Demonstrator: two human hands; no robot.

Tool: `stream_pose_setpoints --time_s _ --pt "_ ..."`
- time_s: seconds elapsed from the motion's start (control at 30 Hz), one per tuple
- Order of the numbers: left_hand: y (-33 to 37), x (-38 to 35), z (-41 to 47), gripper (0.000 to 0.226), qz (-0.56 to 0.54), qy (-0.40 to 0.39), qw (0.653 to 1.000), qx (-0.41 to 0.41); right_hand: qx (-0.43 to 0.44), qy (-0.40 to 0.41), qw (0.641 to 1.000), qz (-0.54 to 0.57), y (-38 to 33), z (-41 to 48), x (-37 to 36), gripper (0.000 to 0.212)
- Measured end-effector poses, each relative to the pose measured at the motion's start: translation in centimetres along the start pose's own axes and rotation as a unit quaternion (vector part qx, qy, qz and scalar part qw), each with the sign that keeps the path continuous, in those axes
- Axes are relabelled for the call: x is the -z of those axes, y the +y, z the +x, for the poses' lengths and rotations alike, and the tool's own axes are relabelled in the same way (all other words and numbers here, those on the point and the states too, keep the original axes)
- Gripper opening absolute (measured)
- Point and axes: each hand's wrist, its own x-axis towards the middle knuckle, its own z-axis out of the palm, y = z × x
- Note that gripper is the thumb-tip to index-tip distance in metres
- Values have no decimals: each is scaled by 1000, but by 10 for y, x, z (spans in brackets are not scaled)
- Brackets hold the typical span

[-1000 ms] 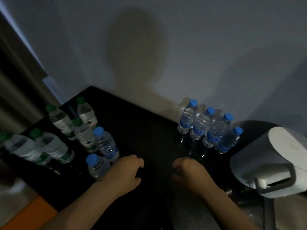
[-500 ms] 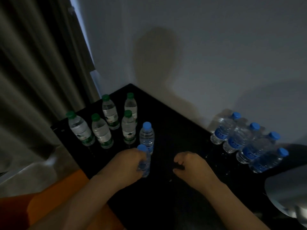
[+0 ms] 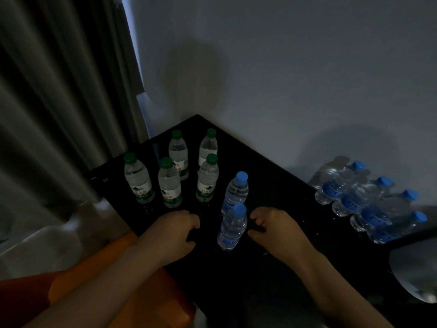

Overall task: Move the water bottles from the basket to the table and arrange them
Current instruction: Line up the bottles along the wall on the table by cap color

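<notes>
Two blue-capped water bottles stand upright on the black table (image 3: 272,176): the near bottle (image 3: 232,229) between my hands and the far bottle (image 3: 236,189) just behind it. My left hand (image 3: 176,230) rests left of the near bottle, fingers loosely curled, holding nothing. My right hand (image 3: 275,227) rests right of it, also loosely curled and holding nothing. Several green-capped bottles (image 3: 169,183) stand grouped at the table's left corner. Several blue-capped bottles (image 3: 369,204) stand in a row by the wall at right. No basket is in view.
A grey curtain (image 3: 59,102) hangs at the left and a pale wall (image 3: 283,79) runs behind the table. An orange object (image 3: 101,280) sits below the table's near-left edge. A white rounded object (image 3: 416,273) is at the right edge.
My left hand has let go of the near blue-capped bottle and moved left of it. The view has swung left, bringing the green-capped bottles toward the middle.
</notes>
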Motion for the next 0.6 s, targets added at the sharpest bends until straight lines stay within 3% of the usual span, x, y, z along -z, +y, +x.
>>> stream_pose_setpoints --time_s 0.2,0.6 --pt "-15 -5 -4 40 -10 0 1000 -7 23 27 999 8 -17 16 -3 44" --pt "-26 -8 -6 39 -19 -8 999 35 56 -47 997 -5 -8 50 -11 32"
